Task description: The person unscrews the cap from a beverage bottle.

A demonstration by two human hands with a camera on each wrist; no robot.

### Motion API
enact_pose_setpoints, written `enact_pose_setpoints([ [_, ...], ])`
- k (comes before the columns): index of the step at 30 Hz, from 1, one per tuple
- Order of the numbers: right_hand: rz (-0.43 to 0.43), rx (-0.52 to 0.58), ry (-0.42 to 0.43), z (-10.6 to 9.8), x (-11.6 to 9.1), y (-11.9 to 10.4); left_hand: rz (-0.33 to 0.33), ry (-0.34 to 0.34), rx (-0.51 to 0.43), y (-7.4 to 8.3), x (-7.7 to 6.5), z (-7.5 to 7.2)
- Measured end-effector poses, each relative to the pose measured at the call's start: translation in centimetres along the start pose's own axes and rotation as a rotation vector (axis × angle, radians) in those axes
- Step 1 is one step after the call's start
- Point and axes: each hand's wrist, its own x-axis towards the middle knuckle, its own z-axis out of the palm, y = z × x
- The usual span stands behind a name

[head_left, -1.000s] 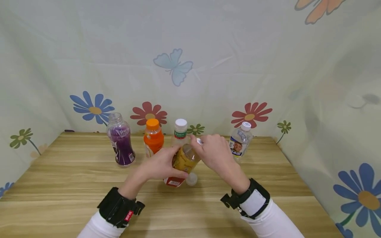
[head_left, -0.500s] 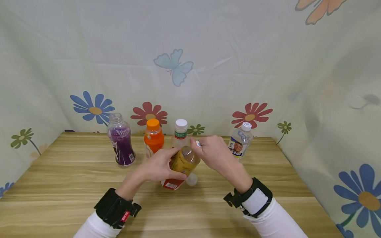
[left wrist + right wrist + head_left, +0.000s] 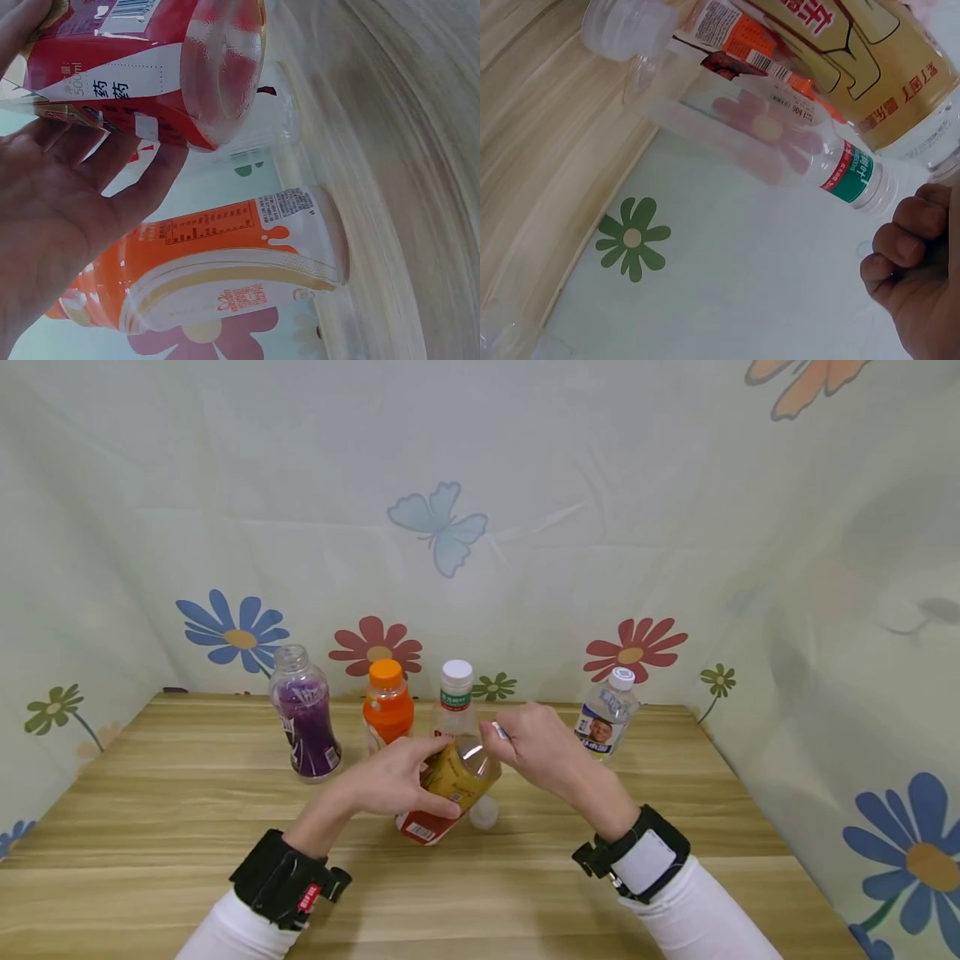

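Note:
My left hand (image 3: pixel 393 774) grips a clear drink bottle (image 3: pixel 453 781) with a red and yellow label, thumb on the near side. The bottle tilts, its neck toward my right hand and its red base down to the left. In the left wrist view its base (image 3: pixel 225 67) shows raised off the wood. My right hand (image 3: pixel 536 745) is curled over the bottle's top, pinching the cap, of which a white and blue bit (image 3: pixel 501 731) shows; the rest of the cap and the neck are hidden. In the right wrist view, curled fingers (image 3: pixel 911 236) sit by the bottle's shoulder.
Behind stand an open bottle with purple contents (image 3: pixel 307 718), an orange-capped bottle (image 3: pixel 387 706) and a white-capped clear bottle (image 3: pixel 456 693). A clear bottle with a face on its label (image 3: pixel 606 714) stands to the right. A translucent cap (image 3: pixel 483 812) lies on the wooden table (image 3: pixel 480 893).
The held bottle has tilted further, its base swinging left and toward me. My left hand has shifted slightly left; the right hand has turned a little at the cap. The other bottles stay put.

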Motion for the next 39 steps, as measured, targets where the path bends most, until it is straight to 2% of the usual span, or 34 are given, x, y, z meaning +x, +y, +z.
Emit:
enact_pose_setpoints([
  [4, -0.075, -0.016, -0.035, 0.0, -0.1, 0.3, -0.014, -0.025, -0.017, -0.2, -0.1, -0.2],
  [7, -0.081, -0.022, -0.085, 0.1, -0.2, 0.4, -0.026, -0.037, -0.017, -0.3, -0.2, -0.5],
  [12, -0.018, -0.027, -0.127, 0.3, -0.8, 0.3, -0.035, -0.041, -0.009, -0.4, -0.3, -0.6],
  [16, 0.035, -0.034, -0.094, 0.5, -1.4, 0.1, -0.036, -0.035, 0.014, -0.2, -0.3, -0.4],
  [21, 0.148, -0.015, -0.062, 0.6, -1.8, -0.2, -0.04, -0.006, 0.072, 0.1, -0.4, -0.2],
  [24, 0.196, -0.048, -0.05, 0.7, -2.0, -0.3, -0.049, 0.011, 0.105, 0.1, -0.6, 0.0],
  [31, 0.241, -0.148, -0.035, 1.2, -2.5, -0.5, -0.019, 0.045, 0.193, 0.2, -0.7, 0.9],
  [39, 0.256, -0.156, -0.018, 1.5, -2.3, -0.9, -0.013, 0.08, 0.219, 0.3, -0.6, 1.2],
])
